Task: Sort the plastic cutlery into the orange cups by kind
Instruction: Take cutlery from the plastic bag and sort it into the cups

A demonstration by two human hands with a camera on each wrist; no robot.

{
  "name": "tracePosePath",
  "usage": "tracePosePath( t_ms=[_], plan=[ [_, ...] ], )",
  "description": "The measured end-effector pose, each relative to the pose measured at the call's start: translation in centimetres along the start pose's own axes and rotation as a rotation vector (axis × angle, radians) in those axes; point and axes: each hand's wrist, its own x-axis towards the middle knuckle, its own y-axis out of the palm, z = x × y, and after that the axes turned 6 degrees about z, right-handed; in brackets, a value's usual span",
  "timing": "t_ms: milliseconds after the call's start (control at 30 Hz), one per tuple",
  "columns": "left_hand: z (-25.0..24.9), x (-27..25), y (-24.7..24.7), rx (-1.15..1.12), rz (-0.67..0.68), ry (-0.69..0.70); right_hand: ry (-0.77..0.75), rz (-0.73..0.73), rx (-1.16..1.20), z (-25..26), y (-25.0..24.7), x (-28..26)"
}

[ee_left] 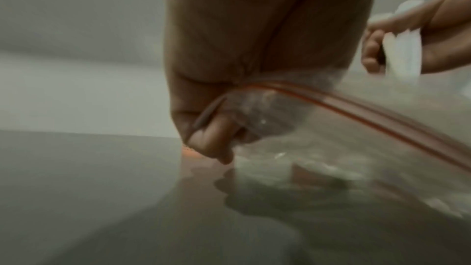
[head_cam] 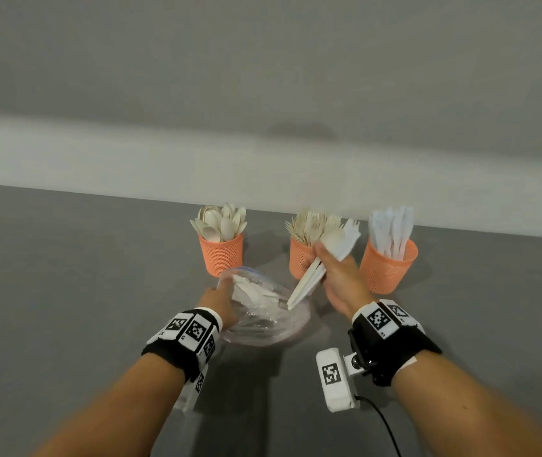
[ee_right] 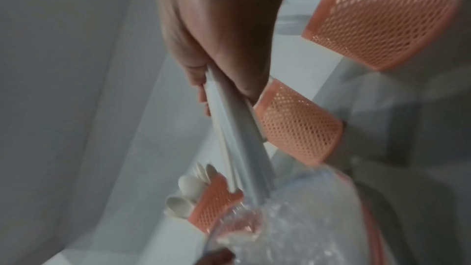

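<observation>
Three orange mesh cups stand in a row: the left cup [head_cam: 221,254] holds spoons, the middle cup [head_cam: 298,258] forks, the right cup [head_cam: 385,268] white knives. My right hand [head_cam: 335,275] grips a bundle of mixed cutlery [head_cam: 325,258] by the handles, raised in front of the middle cup; the handles [ee_right: 237,138] fan out below my fingers. My left hand [head_cam: 222,298] pinches the rim of a clear zip bag [head_cam: 263,311] that holds more white cutlery; in the left wrist view my fingers [ee_left: 211,140] curl round the bag's red zip edge [ee_left: 356,116].
A grey table [head_cam: 81,291] runs to a white wall behind the cups. A white tagged block [head_cam: 334,377] with a black cable hangs under my right wrist. Bare table surface lies to the left and right of the cups.
</observation>
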Motion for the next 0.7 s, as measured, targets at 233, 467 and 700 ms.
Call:
tracePosePath(
  t_ms=[233, 467, 700],
  plan=[
    [-1.5, 0.0, -0.8, 0.159, -0.078, -0.114, -0.057, 0.022, -0.147, 2.3, 0.0, 0.1],
    [-7.2, -4.7, -2.7, -0.380, 0.136, 0.598, 0.044, 0.097, -0.089, 1.5, 1.9, 0.1],
    [-8.2, -4.3, -1.4, -0.931, 0.334, 0.545, 0.131, 0.291, -0.312, 3.0, 2.8, -0.7]
  ],
)
